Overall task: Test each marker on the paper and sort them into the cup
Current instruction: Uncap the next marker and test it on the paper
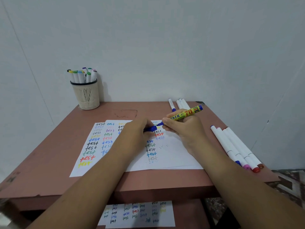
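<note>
My right hand (183, 128) grips a yellow marker (187, 113) with a blue tip, held tilted above the white paper (173, 156). My left hand (138, 129) holds the marker's blue cap (151, 128) right at the tip; the cap looks slightly apart from it. The paper is covered with columns of the word "test" in many colours. A beige mesh cup (86, 95) stands at the table's far left corner with several white markers in it.
Several white markers (236, 146) with coloured caps lie side by side at the right table edge. A few more white markers (179, 104) lie at the far edge. Another written sheet (140, 214) rests on a lower shelf. The wall stands directly behind the brown table (49, 162).
</note>
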### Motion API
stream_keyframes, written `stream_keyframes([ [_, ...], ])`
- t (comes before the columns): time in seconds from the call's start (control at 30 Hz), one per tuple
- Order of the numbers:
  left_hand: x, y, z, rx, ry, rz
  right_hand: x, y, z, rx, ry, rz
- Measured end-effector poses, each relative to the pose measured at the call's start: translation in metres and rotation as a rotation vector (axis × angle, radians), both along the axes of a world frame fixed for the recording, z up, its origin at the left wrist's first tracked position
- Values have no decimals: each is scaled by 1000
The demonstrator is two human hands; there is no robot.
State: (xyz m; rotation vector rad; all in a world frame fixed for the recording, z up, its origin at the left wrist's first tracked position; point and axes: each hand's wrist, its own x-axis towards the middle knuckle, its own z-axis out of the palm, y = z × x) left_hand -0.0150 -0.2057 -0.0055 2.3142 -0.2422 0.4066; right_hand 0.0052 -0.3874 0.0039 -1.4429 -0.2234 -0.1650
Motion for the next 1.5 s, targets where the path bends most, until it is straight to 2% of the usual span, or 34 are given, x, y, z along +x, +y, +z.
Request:
stream_keyframes([
  [0.17, -3, -1, 1, -60, -23, -45, -1, 1, 0, -20, 0, 57],
  [0.4, -5, 0, 3, -78, -18, -65, 1, -1, -1, -176, -52, 55],
  [0.47, -4, -1, 3, -70, -22, -54, 2, -2, -3, -134, -51, 86],
  [0.6, -5, -2, 4, -57, -23, -26, 2, -4, -1, 89, -4, 151],
  [0.8, -5, 1, 4, -46, -56, -17, 1, -6, 1, 111, 20, 91],
  [1.1, -7, 1, 1, 27, -59, -46, 0, -7, 0, 50, 27, 148],
  [1.3, -7, 0, 1, -3, -54, 12, 1, -8, 1, 61, 55, 137],
  [1.37, -6, -1, 1, 89, -70, 108, 2, -8, 0, 47, 73, 123],
  [1.47, -5, -3, 0, 471, -36, 308, 5, -9, -2, 37, 104, 80],
  [1.5, -5, -3, 1, 541, -11, 336, 6, -9, -2, 62, 114, 61],
])
